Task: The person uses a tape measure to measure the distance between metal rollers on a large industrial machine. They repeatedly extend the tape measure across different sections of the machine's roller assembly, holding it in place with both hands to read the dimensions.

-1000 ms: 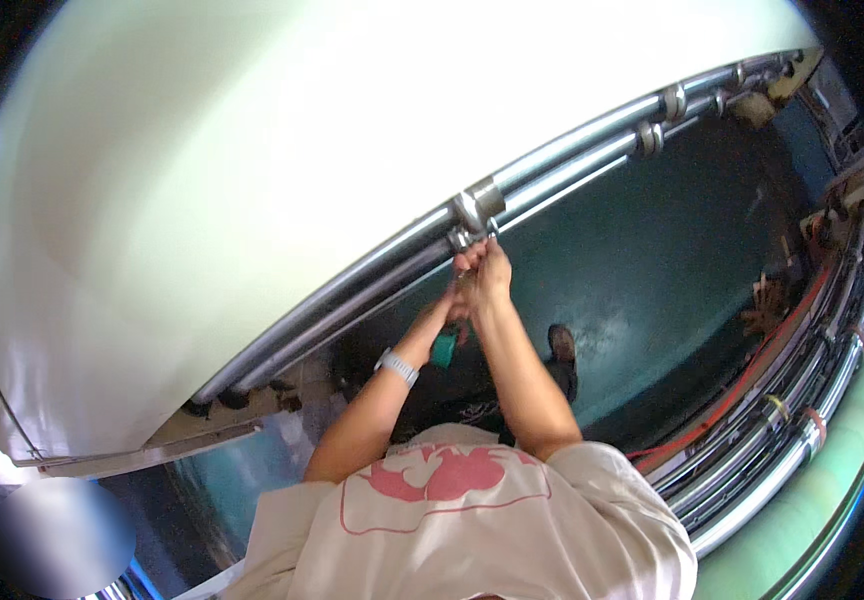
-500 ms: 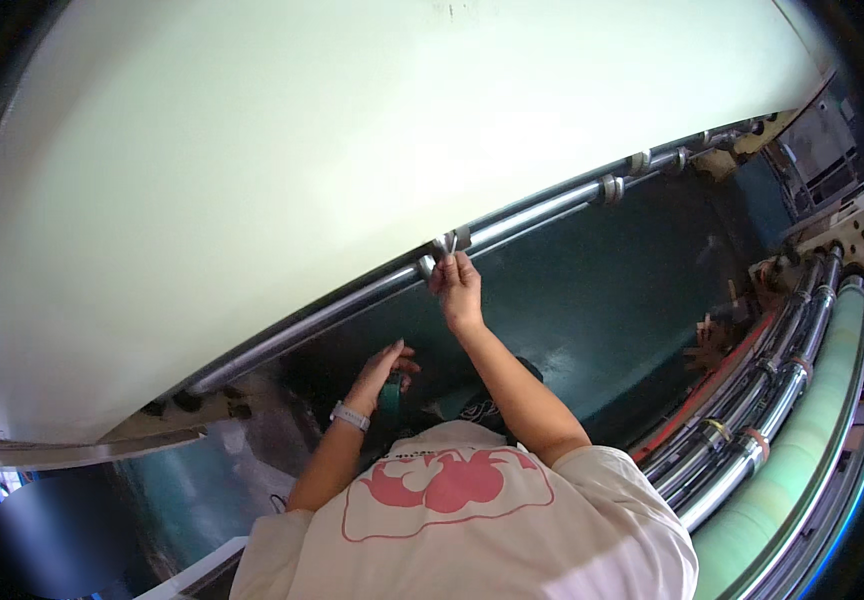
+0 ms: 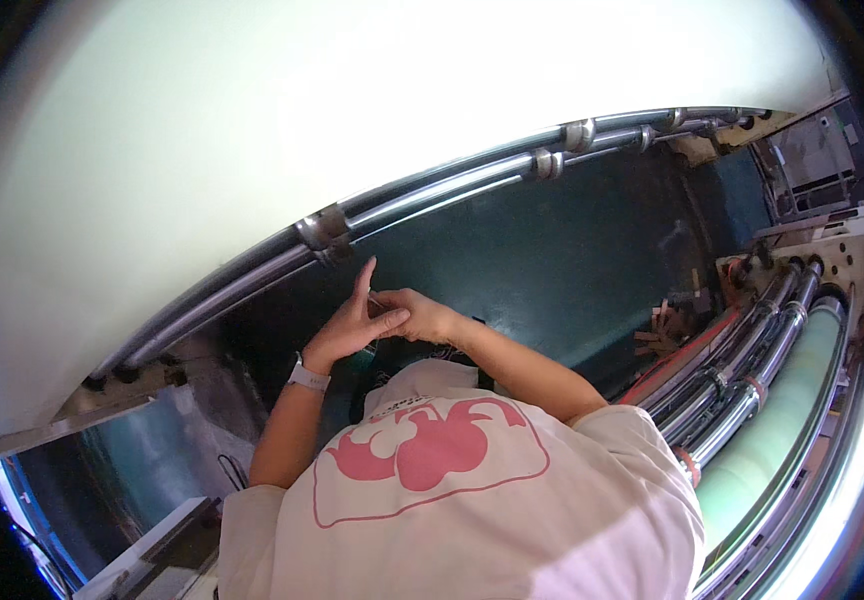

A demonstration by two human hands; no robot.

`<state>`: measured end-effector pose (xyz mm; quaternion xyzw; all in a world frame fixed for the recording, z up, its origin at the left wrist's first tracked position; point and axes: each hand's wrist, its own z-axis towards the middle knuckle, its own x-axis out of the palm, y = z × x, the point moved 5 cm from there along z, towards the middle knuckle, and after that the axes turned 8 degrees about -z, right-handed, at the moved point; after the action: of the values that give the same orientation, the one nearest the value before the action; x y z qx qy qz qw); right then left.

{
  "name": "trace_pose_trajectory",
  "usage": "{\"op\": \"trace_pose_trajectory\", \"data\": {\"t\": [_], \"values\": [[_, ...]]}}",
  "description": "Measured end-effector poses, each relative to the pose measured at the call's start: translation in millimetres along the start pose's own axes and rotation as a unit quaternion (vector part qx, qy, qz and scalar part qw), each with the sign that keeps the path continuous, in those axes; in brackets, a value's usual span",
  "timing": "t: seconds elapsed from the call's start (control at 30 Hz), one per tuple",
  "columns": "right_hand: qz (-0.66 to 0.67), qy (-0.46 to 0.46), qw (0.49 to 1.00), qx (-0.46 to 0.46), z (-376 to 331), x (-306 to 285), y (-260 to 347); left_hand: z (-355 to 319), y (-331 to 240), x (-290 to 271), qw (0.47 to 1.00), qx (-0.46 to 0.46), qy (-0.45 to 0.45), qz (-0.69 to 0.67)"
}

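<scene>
My left hand (image 3: 347, 325) is raised in front of my chest, index finger pointing up and thumb stretched toward the other hand. Just under its palm shows a sliver of a green band-like thing (image 3: 370, 349), mostly hidden by the hand. My right hand (image 3: 417, 315) meets it, fingertips pinched together against the left fingers; whatever is between them is too small to make out. Both hands are off the metal rods (image 3: 432, 207). A metal collar (image 3: 324, 230) on the rods is nearest, just beyond the left fingertip.
A large, smooth white surface (image 3: 252, 120) curves above the rods. More collars (image 3: 549, 164) sit farther along to the right. At my right run dark and shiny rollers (image 3: 752, 395), a pale green roller (image 3: 777, 425) and a red strip (image 3: 687, 350). Dark green flooring (image 3: 512, 255) lies below.
My right hand has left the collar on the rod and come down to my left hand. The left hand has risen and its index finger now points up. The view has shifted right.
</scene>
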<state>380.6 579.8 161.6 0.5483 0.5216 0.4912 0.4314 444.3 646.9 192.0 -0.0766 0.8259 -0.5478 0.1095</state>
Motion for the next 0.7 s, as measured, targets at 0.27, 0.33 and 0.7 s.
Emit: {"op": "trace_pose_trajectory", "data": {"t": [0.27, 0.33, 0.7], "values": [[-0.073, -0.131, 0.985, 0.081, -50, -83, 32, 10, -13, 13, 0.998, 0.038, -0.05, -0.014], [-0.145, -0.324, 0.931, 0.088, -80, -152, 49, -3, -15, -13, 0.997, 0.029, -0.071, 0.022], [-0.098, -0.663, 0.726, -0.155, -131, -433, 0, 11, -26, -147, 0.952, 0.053, -0.144, 0.264]]}}
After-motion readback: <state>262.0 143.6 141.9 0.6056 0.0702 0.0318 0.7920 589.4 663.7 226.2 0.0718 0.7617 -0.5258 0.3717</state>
